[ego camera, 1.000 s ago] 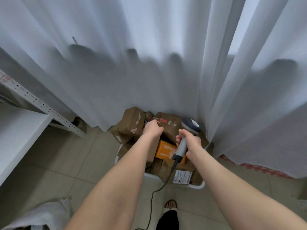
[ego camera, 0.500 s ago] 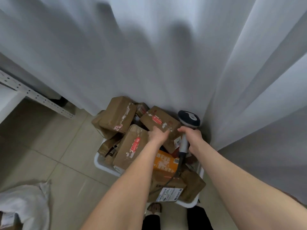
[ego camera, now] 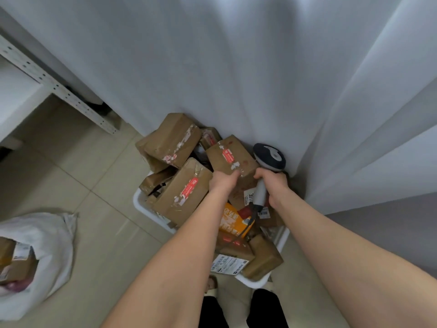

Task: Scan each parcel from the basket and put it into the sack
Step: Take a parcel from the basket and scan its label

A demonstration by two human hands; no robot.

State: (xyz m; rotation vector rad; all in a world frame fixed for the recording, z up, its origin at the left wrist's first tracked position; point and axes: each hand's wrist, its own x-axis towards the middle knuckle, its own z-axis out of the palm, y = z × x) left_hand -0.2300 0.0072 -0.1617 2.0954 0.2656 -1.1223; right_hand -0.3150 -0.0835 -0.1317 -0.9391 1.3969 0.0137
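Left grip [ego camera: 223, 182] grasps brown parcel [ego camera: 230, 153] atop basket [ego camera: 140, 203]; right grip [ego camera: 274, 185] holds scanner [ego camera: 269, 157].

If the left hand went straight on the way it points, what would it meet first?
The red-labelled brown parcel, whose edge the left hand seems to grip; behind it hangs the white curtain.

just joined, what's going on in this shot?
A person stands over a white basket piled with cardboard parcels, set against a white curtain. The left hand grips the near edge of a brown parcel on top of the pile. The right hand holds a corded scanner by its handle. The parcel has not been lifted out. A white sack on the floor to the left holds a few boxes.
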